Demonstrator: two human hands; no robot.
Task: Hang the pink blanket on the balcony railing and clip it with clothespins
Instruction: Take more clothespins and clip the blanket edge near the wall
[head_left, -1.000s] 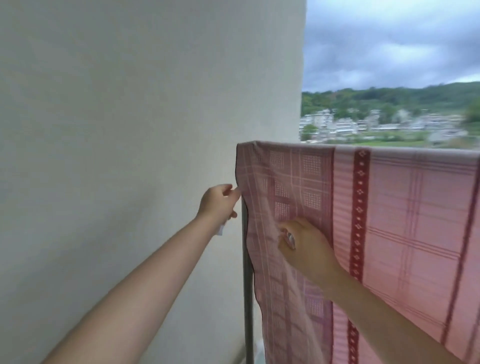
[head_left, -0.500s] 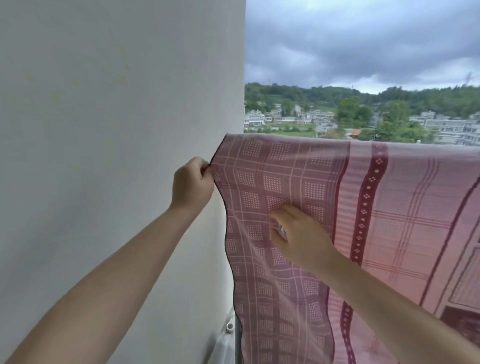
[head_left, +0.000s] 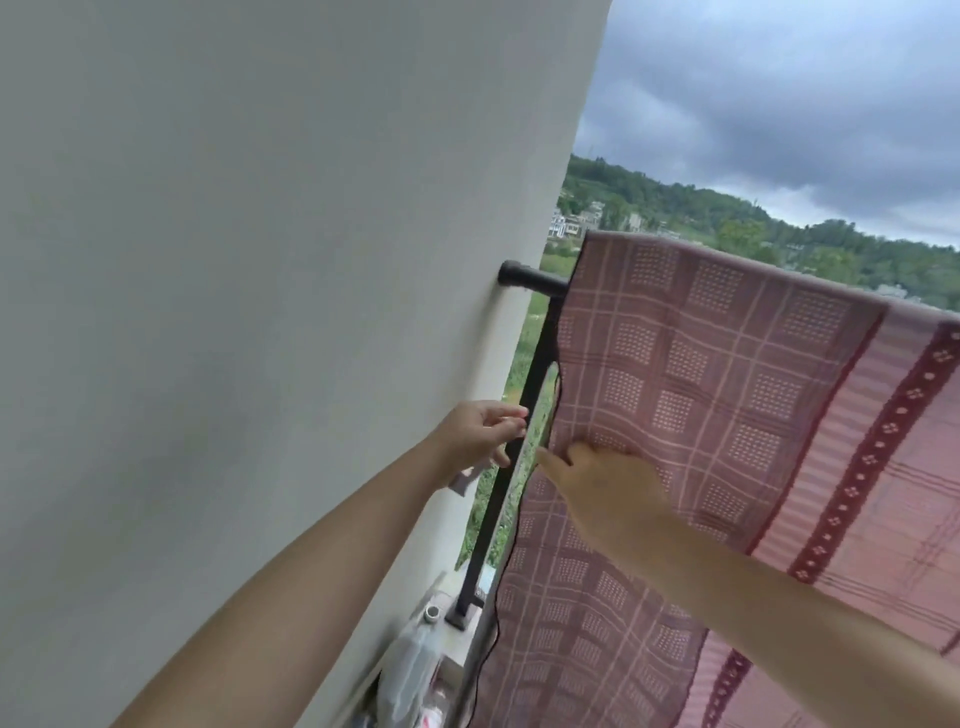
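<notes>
pink blanket (head_left: 727, 395): thin, soft, light, slides easily | draped on railing (head_left: 532, 280) | grip left top hem | left hand (head_left: 480, 434) loose, off cloth, something pale beneath | right hand (head_left: 605, 486) flat on blanket

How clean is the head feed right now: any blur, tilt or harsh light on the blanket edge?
Head view: strongly tilted, the wall and railing post leaning from wide-angle distortion; soft motion blur on the left hand and right hand; flat overcast light, no glare or hard shadows on the pink blanket.
</notes>
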